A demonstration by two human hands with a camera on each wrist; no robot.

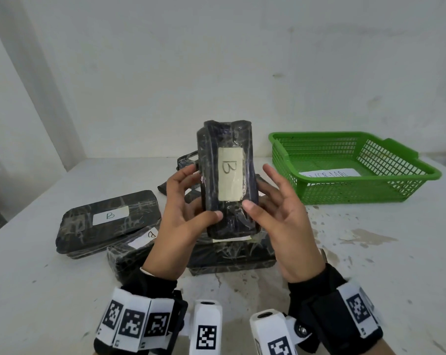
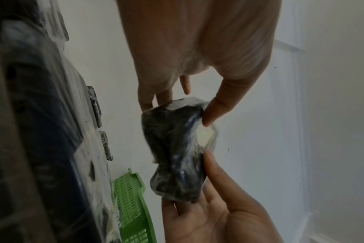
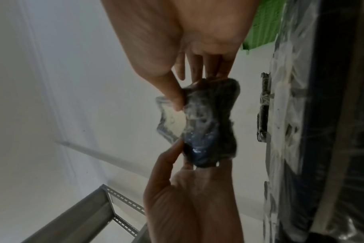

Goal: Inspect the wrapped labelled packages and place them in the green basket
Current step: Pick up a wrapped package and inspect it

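The head view is bright, with soft, even light and only faint shadows on the speckled white table (image 1: pixel 370 252) under the hands. Shiny glare streaks the clear plastic on the black wrapped package with a "B" label (image 1: pixel 227 175) between both hands. Lines bend near the edges. Both wrist views are dimmer, grainy and blurry; things close beside the hands smear.

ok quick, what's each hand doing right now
left hand: holding the wrapped package labelled B, thumb on its front
right hand: holding the same package from the other side
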